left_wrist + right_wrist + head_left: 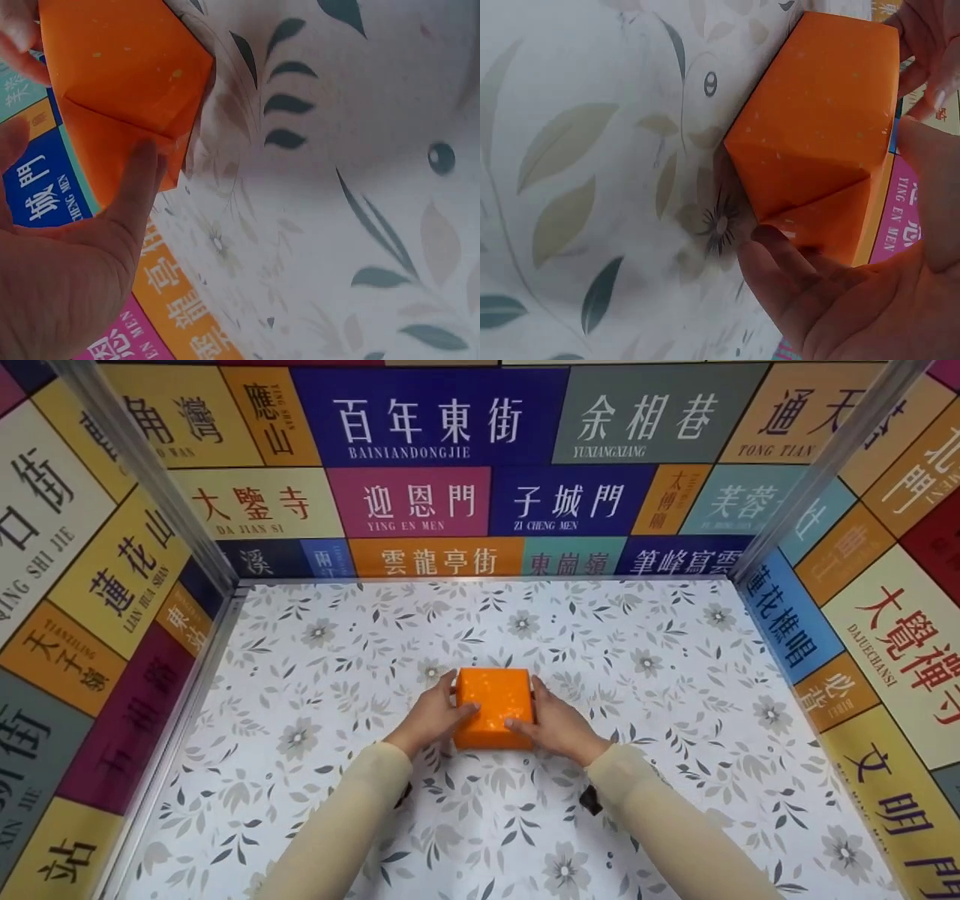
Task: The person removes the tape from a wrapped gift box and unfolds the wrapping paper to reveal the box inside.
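Note:
An orange paper-wrapped box (495, 701) sits on the patterned table between both hands. My left hand (435, 714) holds its left side, with the thumb on top and the fingers along the side. From the opposite side my right hand (561, 725) grips it in a similar way, its thumb over the top edge. In the left wrist view, a finger presses the folded paper flap on the end of the box (127, 75). The right wrist view shows the other folded end of the box (817, 105), with fingertips at the flap's lower edge.
White table covering (645, 802) with grey flowers and leaves lies under the box. Panels with colourful printed signs (427, 416) stand at the back, left and right. Metal corner posts (817, 472) join them. A small black device (591, 799) shows beneath the right wrist.

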`<state>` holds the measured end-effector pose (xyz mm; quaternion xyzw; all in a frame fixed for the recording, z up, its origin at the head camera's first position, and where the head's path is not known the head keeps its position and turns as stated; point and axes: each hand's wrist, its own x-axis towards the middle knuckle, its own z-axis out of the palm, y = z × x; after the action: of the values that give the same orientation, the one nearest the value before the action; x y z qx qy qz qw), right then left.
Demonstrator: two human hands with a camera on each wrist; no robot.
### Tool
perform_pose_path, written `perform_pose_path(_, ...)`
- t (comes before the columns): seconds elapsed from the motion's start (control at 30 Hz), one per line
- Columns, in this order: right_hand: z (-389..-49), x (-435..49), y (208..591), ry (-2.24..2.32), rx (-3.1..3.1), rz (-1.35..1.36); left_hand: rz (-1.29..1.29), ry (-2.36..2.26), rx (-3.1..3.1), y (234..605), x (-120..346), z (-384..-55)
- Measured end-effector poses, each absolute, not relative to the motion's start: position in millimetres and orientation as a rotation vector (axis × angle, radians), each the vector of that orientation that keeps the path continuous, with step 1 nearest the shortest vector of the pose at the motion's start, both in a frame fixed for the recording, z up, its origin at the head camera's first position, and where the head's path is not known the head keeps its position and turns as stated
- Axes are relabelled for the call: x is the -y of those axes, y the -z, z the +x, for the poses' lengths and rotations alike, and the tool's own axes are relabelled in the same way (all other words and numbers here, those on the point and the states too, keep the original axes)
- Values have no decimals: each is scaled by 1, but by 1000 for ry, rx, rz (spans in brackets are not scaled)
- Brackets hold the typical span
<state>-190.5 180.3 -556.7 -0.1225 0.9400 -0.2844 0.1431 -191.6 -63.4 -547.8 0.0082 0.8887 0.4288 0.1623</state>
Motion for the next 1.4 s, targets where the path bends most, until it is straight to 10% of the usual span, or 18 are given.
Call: perform_pose_path(1.4, -187, -188, 551, 1383, -2740, -114, 65, -1696, -2350, 547, 68, -183)
